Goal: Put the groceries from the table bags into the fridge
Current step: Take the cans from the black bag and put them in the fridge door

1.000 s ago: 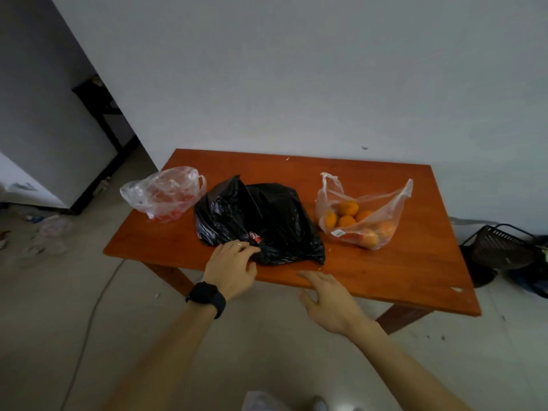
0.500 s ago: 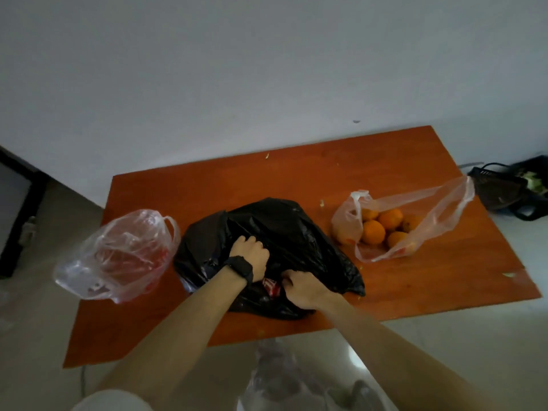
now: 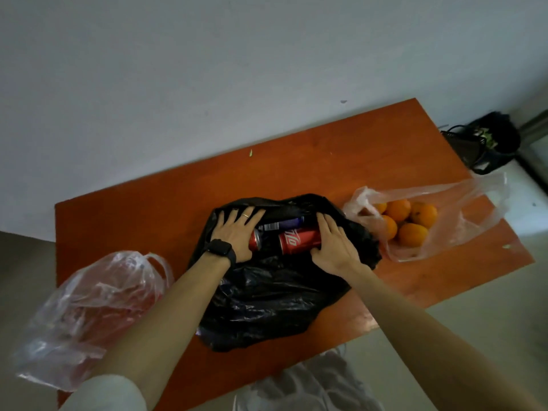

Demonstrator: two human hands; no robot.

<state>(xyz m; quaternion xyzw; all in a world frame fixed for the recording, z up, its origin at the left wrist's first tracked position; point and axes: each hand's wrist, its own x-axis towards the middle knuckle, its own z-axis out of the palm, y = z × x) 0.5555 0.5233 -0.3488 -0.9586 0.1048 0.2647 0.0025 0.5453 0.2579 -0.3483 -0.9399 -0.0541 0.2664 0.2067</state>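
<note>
A smooth red can (image 3: 299,241) lies on its side in the open mouth of a crinkled, glossy black plastic bag (image 3: 267,301) at mid-worktop, beside a 2nd red can (image 3: 254,240) and a dark cylindrical can (image 3: 284,224). The left hand (image 3: 235,232) presses straight, spread fingers (image 3: 229,216) on the bag's rim. The right hand (image 3: 333,244) lays its fingers (image 3: 326,225) close together on the opposite rim. On the flat orange-brown wooden worktop (image 3: 326,161), a thin clear bag (image 3: 474,209) to the right holds 5 round oranges (image 3: 412,234), and a wrinkled clear bag of red contents (image 3: 89,307) lies to the left.
</note>
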